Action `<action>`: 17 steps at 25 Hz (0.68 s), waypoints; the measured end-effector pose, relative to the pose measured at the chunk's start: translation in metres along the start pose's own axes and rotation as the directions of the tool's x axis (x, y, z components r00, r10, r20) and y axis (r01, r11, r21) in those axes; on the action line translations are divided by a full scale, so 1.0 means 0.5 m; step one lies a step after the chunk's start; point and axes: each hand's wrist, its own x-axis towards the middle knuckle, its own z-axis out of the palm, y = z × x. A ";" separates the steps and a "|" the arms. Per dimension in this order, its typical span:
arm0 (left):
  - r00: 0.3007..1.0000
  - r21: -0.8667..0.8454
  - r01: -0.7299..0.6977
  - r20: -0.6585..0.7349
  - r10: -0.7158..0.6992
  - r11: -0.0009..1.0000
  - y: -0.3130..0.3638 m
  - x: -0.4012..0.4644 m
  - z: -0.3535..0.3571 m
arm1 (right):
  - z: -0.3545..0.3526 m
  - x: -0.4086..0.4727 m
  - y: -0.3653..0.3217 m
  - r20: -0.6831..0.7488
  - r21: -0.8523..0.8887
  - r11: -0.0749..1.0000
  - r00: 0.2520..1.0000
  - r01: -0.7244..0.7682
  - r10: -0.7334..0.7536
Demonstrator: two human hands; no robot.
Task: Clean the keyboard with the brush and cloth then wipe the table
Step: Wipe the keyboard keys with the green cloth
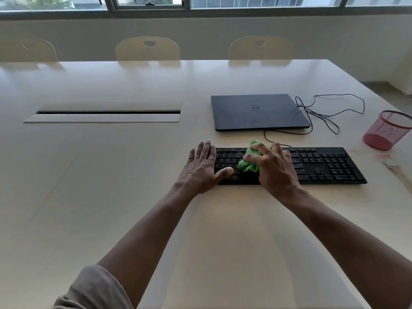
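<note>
The right hand [273, 167] is gripping the bunched green cloth [249, 162] against the flat black plastic keyboard [323, 163] while the left hand [201, 168], spread flat beside it, is bracing the keyboard's end against sliding.

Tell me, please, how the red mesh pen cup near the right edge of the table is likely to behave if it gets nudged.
The red mesh cup looks like thin wire mesh with nothing visible inside, so it is probably light and would slide or tip easily. It already appears tilted, and being round it may roll toward the table edge.
</note>
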 end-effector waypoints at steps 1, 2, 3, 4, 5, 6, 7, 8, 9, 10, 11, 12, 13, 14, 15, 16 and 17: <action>1.000 -0.002 0.006 0.002 -0.006 1.000 0.004 0.005 0.000 | -0.004 -0.003 0.019 0.003 -0.003 0.998 0.998 -0.057 0.057; 1.000 0.004 0.011 0.004 -0.011 1.000 0.009 0.009 0.000 | -0.008 -0.004 0.036 0.000 -0.007 0.993 0.993 -0.117 0.117; 1.000 0.015 0.014 0.005 -0.014 1.000 0.013 0.015 0.000 | -0.011 -0.003 0.048 -0.009 -0.005 0.986 0.986 -0.166 0.166; 1.000 0.027 0.013 0.008 -0.013 1.000 0.017 0.020 -0.001 | -0.015 0.001 0.053 -0.021 0.011 0.980 0.980 -0.196 0.196; 1.000 0.034 0.008 0.012 -0.008 0.999 0.020 0.026 -0.001 | -0.016 0.010 0.050 -0.028 0.036 0.978 0.978 -0.205 0.206; 1.000 0.037 -0.002 0.016 0.001 0.999 0.025 0.032 -0.001 | -0.017 0.020 0.040 -0.028 0.067 0.978 0.979 -0.199 0.202; 1.000 0.038 -0.013 0.016 0.013 0.999 0.032 0.036 0.001 | -0.018 0.032 0.024 -0.025 0.101 0.977 0.982 -0.185 0.189; 1.000 0.036 -0.023 0.011 0.023 0.999 0.039 0.039 0.003 | -0.017 0.045 0.006 -0.023 0.134 0.977 0.985 -0.165 0.169; 1.000 0.032 -0.028 0.003 0.028 0.999 0.044 0.040 0.005 | -0.014 0.055 -0.011 -0.015 0.156 0.978 0.990 -0.137 0.141; 1.000 0.028 -0.029 -0.005 0.029 0.999 0.047 0.041 0.007 | -0.009 0.062 -0.026 0.008 0.158 0.982 0.994 -0.105 0.106; 1.000 0.029 -0.030 -0.008 0.030 0.999 0.048 0.041 0.008 | -0.003 0.065 -0.036 0.051 0.150 0.986 0.996 -0.078 0.072; 0.999 0.035 -0.032 -0.006 0.032 0.999 0.048 0.041 0.009 | 0.002 0.066 -0.039 0.105 0.147 0.987 0.993 -0.068 0.053; 0.999 0.045 -0.033 -0.003 0.033 0.998 0.047 0.042 0.010 | 0.005 0.066 -0.036 0.159 0.157 0.985 0.986 -0.076 0.050; 0.999 0.055 -0.033 -0.003 0.033 0.998 0.046 0.042 0.012 | 0.005 0.065 -0.030 0.201 0.172 0.981 0.978 -0.089 0.054; 0.999 0.062 -0.032 -0.005 0.032 0.998 0.045 0.042 0.013 | 0.004 0.062 -0.024 0.219 0.178 0.980 0.974 -0.095 0.054; 0.999 0.069 -0.032 -0.008 0.033 0.997 0.044 0.043 0.014 | 0.003 0.058 -0.020 0.215 0.169 0.981 0.975 -0.090 0.052; 0.999 0.077 -0.033 -0.011 0.034 0.996 0.044 0.044 0.015 | 0.002 0.053 -0.017 0.196 0.153 0.985 0.979 -0.081 0.050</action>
